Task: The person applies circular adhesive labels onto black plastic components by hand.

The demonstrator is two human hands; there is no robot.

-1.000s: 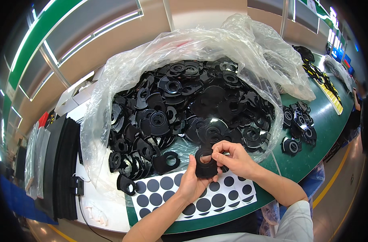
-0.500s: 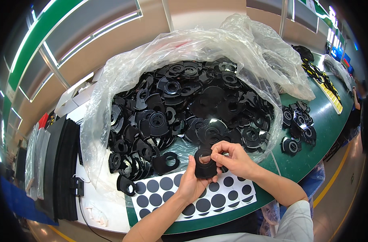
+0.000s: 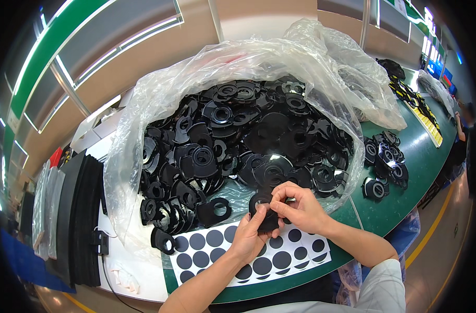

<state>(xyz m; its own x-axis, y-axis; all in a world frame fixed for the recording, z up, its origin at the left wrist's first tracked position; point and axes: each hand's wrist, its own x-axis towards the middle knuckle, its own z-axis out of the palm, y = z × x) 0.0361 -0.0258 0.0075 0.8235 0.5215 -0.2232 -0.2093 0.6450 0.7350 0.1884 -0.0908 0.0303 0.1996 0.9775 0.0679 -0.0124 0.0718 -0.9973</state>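
Green worktop, near its front edge: the left hand [image 3: 248, 237] cradles a black plastic disc part [image 3: 265, 213] while the right hand [image 3: 299, 207] pinches its rim. It looks light, thin, stiff and smooth; the edges seem safest to grip. Beneath lies a white sheet of black round stickers [image 3: 248, 253], behind it a clear bag [image 3: 238, 78] of similar parts.

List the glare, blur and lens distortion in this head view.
Head view: strong fisheye, the green table edge bows and the corners go black; ceiling light glares off the clear plastic bag and the glossy black parts; both hands, left hand and right hand, stay sharp; far right rim is soft.
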